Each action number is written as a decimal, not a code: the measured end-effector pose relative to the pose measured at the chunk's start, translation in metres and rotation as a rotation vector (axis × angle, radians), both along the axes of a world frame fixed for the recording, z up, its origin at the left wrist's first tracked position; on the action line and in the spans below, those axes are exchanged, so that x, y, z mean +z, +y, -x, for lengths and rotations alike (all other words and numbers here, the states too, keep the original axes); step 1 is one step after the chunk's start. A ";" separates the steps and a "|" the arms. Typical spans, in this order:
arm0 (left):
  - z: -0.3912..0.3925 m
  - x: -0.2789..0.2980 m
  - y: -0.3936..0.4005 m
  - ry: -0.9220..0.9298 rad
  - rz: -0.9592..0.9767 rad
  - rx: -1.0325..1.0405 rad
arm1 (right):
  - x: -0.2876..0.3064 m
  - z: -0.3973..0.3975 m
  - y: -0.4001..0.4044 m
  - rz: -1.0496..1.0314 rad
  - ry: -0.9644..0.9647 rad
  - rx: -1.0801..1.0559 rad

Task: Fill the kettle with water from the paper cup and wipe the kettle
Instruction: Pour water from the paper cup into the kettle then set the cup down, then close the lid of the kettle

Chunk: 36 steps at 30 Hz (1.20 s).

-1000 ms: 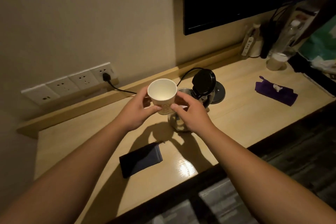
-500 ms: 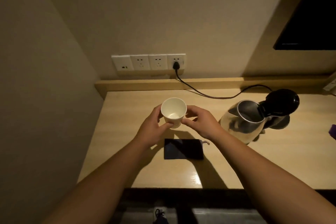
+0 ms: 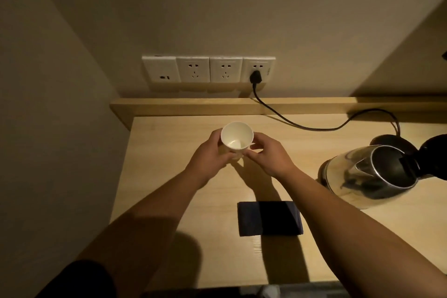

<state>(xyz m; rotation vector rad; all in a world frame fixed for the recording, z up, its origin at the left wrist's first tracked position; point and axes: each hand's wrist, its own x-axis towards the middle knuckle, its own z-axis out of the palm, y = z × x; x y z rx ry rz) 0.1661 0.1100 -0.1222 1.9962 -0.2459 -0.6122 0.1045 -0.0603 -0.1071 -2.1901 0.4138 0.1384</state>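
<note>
1. Both hands hold the paper cup (image 3: 237, 137) between them, upright, mouth up, near the back left of the desk (image 3: 169, 191)
2. The left hand (image 3: 210, 157) wraps the cup's left side; its grip is closed on the cup wall, thumb across the front
3. The right hand (image 3: 268, 157) pinches the cup's right side, its grip narrow, fingertips (image 3: 252, 145) on the rim and wall
4. Whether the cup's base rests on the desk cannot be told; the hands hide it
5. Inside the cup only a pale bottom shows
6. Well to the right of the grip stands the kettle (image 3: 370, 176), lid (image 3: 435, 155) swung open, off its round base (image 3: 387, 141) just behind it
7. A black cord (image 3: 290, 123) runs behind the grip from the base to a plug (image 3: 256, 77) in the rightmost wall socket (image 3: 259, 69)
8. Nearer the person than the grip, slightly right, a dark folded cloth (image 3: 269, 218) lies flat on the desk
</note>
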 end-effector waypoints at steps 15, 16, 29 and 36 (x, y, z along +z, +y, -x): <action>-0.072 -0.040 -0.045 -0.120 -0.080 -0.082 | -0.031 -0.067 -0.039 -0.062 0.030 -0.073; -0.073 -0.041 -0.046 -0.118 -0.077 -0.081 | -0.032 -0.068 -0.041 -0.066 0.031 -0.074; -0.076 -0.046 -0.053 -0.158 -0.086 -0.064 | -0.042 -0.071 -0.043 -0.055 0.053 -0.095; -0.067 -0.042 -0.046 -0.198 -0.103 -0.086 | -0.041 -0.061 -0.040 0.096 0.135 -0.042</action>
